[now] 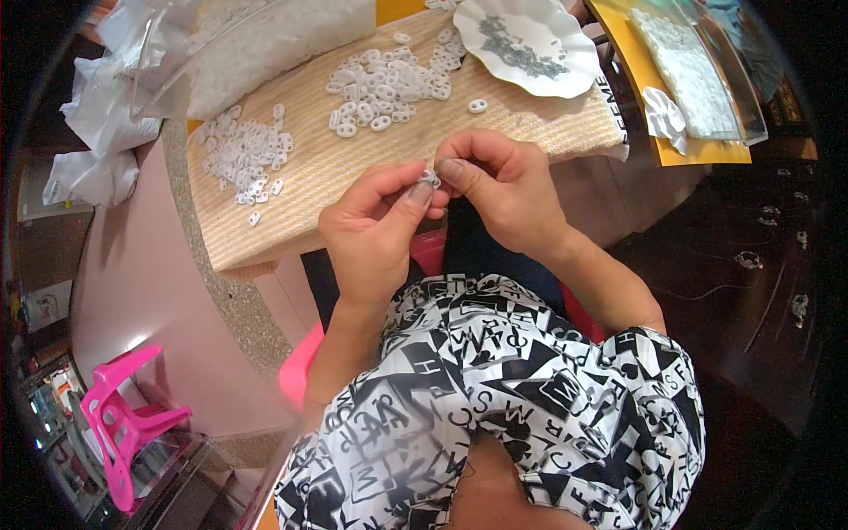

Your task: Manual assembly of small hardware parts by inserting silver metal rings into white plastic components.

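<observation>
Over the near edge of a cloth-covered table [305, 212], my left hand [375, 216] pinches a small white plastic piece with holes [429, 177] between thumb and fingertips. Thumb and forefinger of my right hand [512, 185] are pressed together right beside that piece; whatever they hold is too small to make out. Beyond my hands lies a pile of white two-holed oval pieces [380, 88]. One loose oval piece [477, 106] sits apart near my right hand. To the left is a second pile of similar small white pieces [243, 150].
A white scalloped plate [579, 49] with small dark grey metal bits [521, 53] stands at the far right of the table. Clear bins of white pieces stand at back left [265, 62] and far right [693, 88]. Plastic bags [102, 106] hang left; a pink stool [128, 424] stands lower left.
</observation>
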{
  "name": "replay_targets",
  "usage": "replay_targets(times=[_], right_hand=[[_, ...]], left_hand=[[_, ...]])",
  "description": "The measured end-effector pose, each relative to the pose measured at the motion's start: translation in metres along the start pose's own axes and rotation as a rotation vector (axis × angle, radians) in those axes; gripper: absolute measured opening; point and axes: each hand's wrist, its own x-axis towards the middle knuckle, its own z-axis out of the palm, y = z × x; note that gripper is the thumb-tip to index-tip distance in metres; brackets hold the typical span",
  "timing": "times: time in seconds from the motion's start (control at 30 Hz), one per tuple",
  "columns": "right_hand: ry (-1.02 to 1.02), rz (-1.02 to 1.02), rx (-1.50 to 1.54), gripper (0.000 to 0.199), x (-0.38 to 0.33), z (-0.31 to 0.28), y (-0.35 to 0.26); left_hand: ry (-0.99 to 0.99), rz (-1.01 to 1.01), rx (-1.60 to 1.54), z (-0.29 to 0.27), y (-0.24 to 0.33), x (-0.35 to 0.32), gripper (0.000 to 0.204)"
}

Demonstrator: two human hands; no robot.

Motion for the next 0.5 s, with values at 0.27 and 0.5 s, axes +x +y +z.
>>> replay_targets(times=[0.27,0.5], right_hand=[[0.022,-0.114,-0.122,0.007,-0.002,0.008,0.007],[0.078,-0.155,-0.170,0.007,-0.003,0.014,0.011]], left_hand=[[-0.020,0.075,0.180,-0.001,0.002,-0.001,0.013],[0.023,0.134,0.203,-0.003,-0.005,-0.001,0.011]])
